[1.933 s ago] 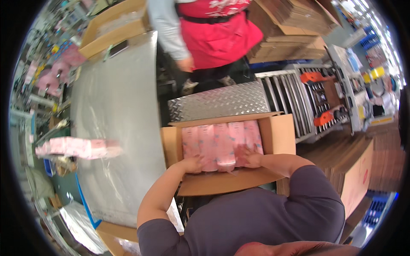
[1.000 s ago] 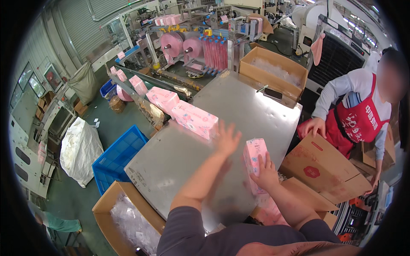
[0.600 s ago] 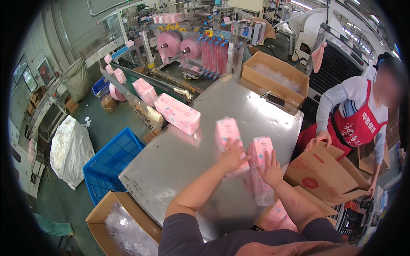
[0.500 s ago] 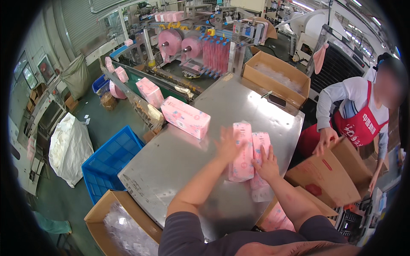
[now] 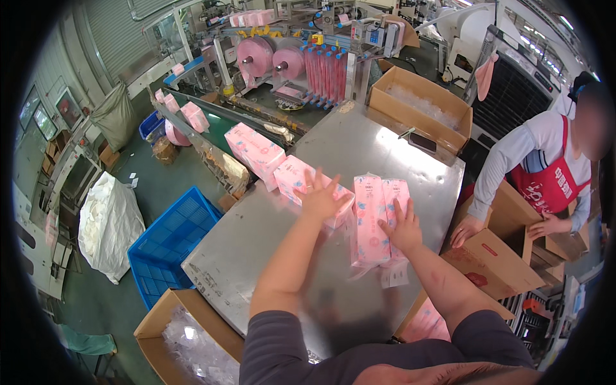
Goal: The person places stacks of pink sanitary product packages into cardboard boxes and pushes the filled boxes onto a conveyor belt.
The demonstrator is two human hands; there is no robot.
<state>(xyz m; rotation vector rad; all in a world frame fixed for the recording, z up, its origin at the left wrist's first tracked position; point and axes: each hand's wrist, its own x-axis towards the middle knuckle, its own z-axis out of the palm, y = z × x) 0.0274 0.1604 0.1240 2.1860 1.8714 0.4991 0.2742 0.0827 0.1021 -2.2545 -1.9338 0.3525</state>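
Note:
My left hand [image 5: 322, 197] lies with spread fingers on a long pink tissue pack [image 5: 292, 172] on the metal table. Its far end meets another pink tissue pack [image 5: 253, 151] coming off the conveyor. To the right, two pink tissue packs stand side by side, a left one [image 5: 369, 215] and a right one [image 5: 397, 190], in clear film that hangs loose at their near ends. My right hand [image 5: 404, 232] rests open across the right pack, its fingers apart and its fingertips near the seam between the two.
The metal table [image 5: 256, 266] reaches to a blue crate [image 5: 151, 253] and a carton of clear film bags [image 5: 151, 324]. Another carton [image 5: 378, 96] and a phone [image 5: 422, 143] are at the far edge. At right, a co-worker in a red apron holds an open carton [image 5: 494, 260].
My left hand has moved left from the paired packs onto the long pack. The conveyor packs have advanced toward the table. The co-worker's carton has shifted, with both hands now on it.

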